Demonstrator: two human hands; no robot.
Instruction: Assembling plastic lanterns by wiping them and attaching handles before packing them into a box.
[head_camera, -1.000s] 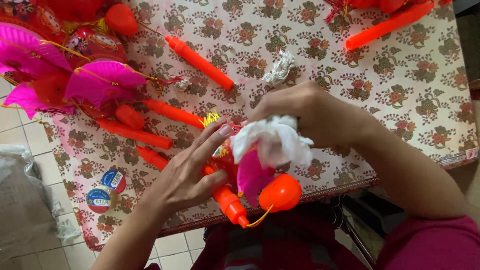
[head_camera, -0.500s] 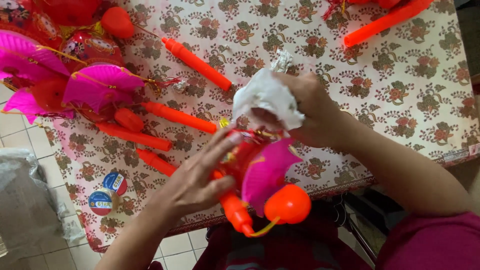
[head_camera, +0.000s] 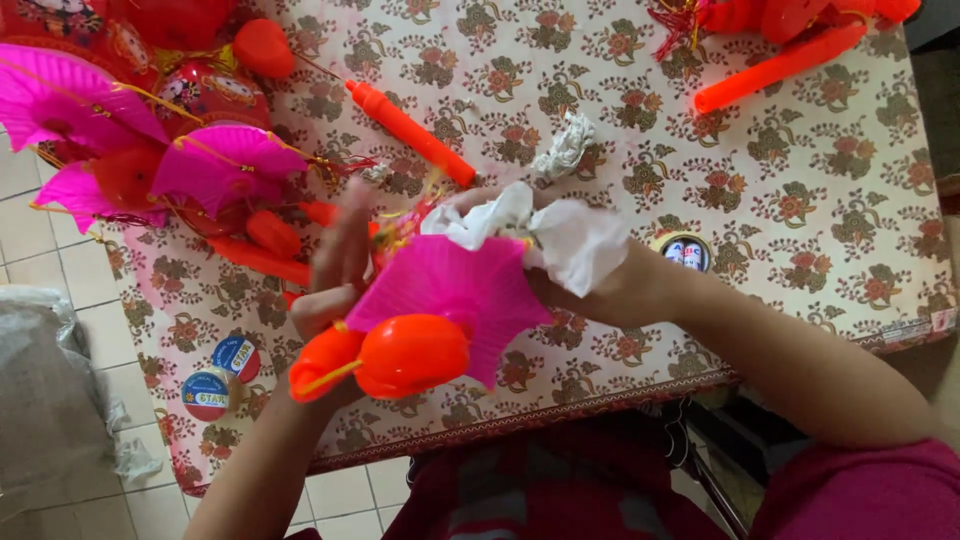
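Since the earlier frame, the pink paper lantern (head_camera: 450, 295) has tipped so its fan faces up, held above the table's near edge. The left hand (head_camera: 335, 290) grips its orange handle (head_camera: 325, 365) to steady it, apparently, while the right hand (head_camera: 610, 285) is closed on a white tissue (head_camera: 570, 240) pressed at the fan's 1 o'clock edge. More lanterns (head_camera: 150, 150) lie on the flowered tablecloth (head_camera: 800, 200) at 10 o'clock.

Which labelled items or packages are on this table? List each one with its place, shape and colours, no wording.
Round tape roll with blue label: near the table's left front edge, blue, white and red face.
Second tape roll: touching the first, nearer the edge, same colours.
Round labelled disc: just beyond the right hand, dark rim, pale face with red and blue marks.
Plastic bag: on the floor at left, grey-white, crumpled.
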